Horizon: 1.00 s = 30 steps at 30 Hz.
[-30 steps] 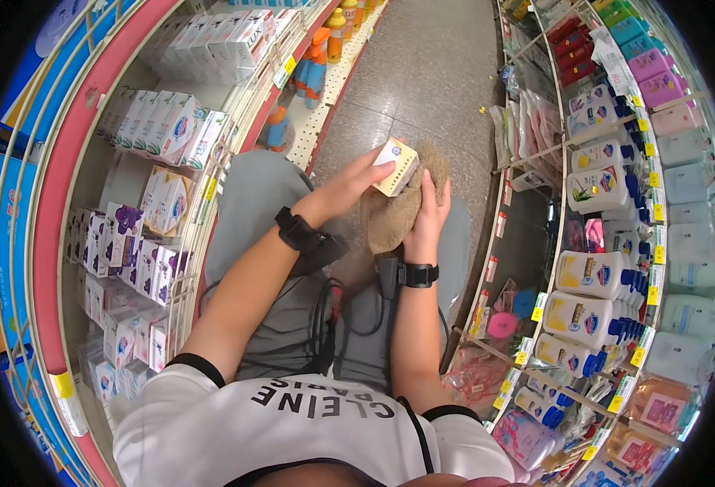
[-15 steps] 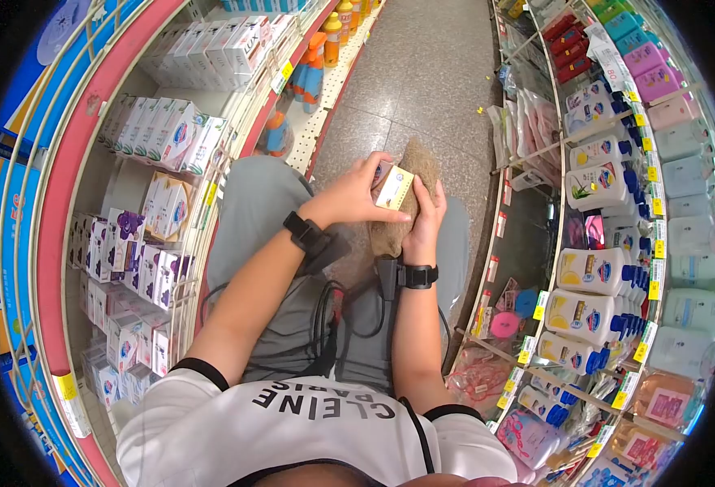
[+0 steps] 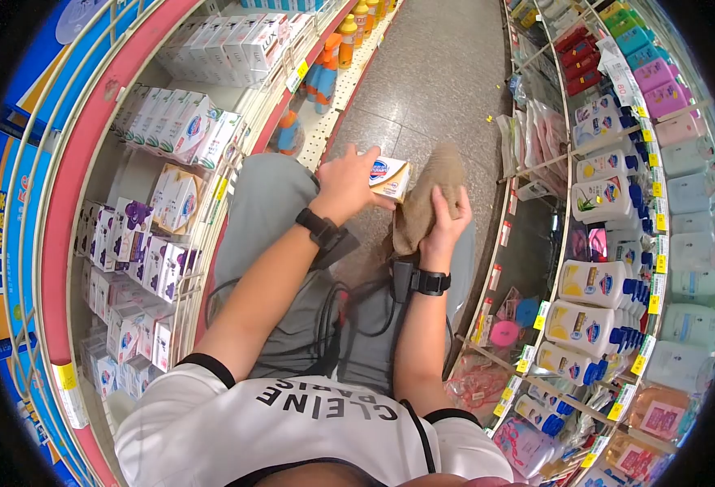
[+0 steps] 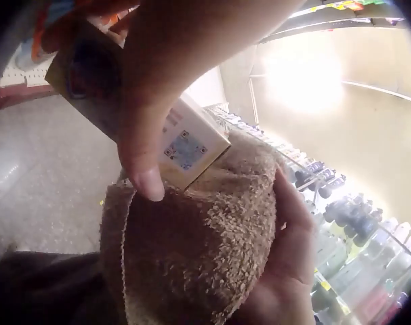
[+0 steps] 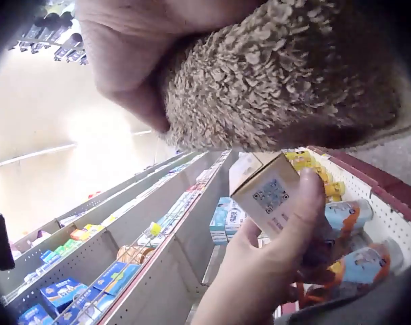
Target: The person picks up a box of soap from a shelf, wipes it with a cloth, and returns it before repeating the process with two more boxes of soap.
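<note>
My left hand point(image 3: 345, 187) grips a small white soap box point(image 3: 390, 178) with a blue and red oval logo, thumb along one side. The box's QR-code panel point(image 4: 185, 149) shows in the left wrist view. In my right hand point(image 3: 445, 223) is a brown, fluffy cleaning cloth point(image 3: 424, 203), bunched up, fingers around its near end. The box is just left of the cloth, and in the left wrist view it overlaps the cloth's upper edge. Both hands are above my knees, over the aisle.
Left shelves carry stacked soap boxes point(image 3: 175, 122), purple-marked boxes point(image 3: 134, 231) and orange spray bottles point(image 3: 323, 77) behind a wire rail. Right shelves hold white pump bottles point(image 3: 589, 280) and hanging bags point(image 3: 536, 138). Tiled floor point(image 3: 422, 81) runs between them.
The box has turned in my left hand, from its yellowish side to its white logo face. It has moved off the cloth to the left, while my right hand and cloth shifted slightly right.
</note>
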Available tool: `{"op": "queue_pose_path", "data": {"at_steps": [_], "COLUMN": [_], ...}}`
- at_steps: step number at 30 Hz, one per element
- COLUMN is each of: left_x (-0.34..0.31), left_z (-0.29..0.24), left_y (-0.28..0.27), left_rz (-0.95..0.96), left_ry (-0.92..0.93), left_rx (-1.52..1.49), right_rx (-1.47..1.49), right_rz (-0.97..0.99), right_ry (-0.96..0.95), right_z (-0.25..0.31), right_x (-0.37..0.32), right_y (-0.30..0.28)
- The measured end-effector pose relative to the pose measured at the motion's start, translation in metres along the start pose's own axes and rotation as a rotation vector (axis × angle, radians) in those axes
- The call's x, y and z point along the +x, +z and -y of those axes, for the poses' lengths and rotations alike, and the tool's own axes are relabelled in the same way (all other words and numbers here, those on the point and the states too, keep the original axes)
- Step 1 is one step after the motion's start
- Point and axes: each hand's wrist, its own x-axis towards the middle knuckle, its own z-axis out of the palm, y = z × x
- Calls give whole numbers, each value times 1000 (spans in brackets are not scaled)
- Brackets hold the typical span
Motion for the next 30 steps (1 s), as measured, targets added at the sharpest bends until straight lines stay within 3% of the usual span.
{"op": "queue_pose_path", "data": {"at_steps": [3,6,10,14,18,21,24,27,30], "left_x": [-1,-1,-3,1,2,2,2,-3,-6], "left_z": [-3,1,-4,-10,-12,-10,-10,-9,-9], "left_y": [4,9,8,6,12,11,12,17,17], "left_rz": [-69,-157,-179,-125,-78,-45,-10,146,194], "left_ry": [56,92,118,269,451,499,530,403,375], "left_rx": [3,-43,-166,-548,-927,-965,-1087,-1354,-1395], "right_rx": [-444,-383,-91,134,133,153,243,375,475], "right_rz": [202,90,-10,40,57,70,45,41,71], "right_ry": [-185,-141,-21,138,143,162,201,234,310], "right_z": [-8,-14,-9,-8,-13,-12,-10,-12,-12], "right_x": [1,3,6,6,4,5,5,5,5], "right_y": [0,2,5,1,3,3,4,3,2]}}
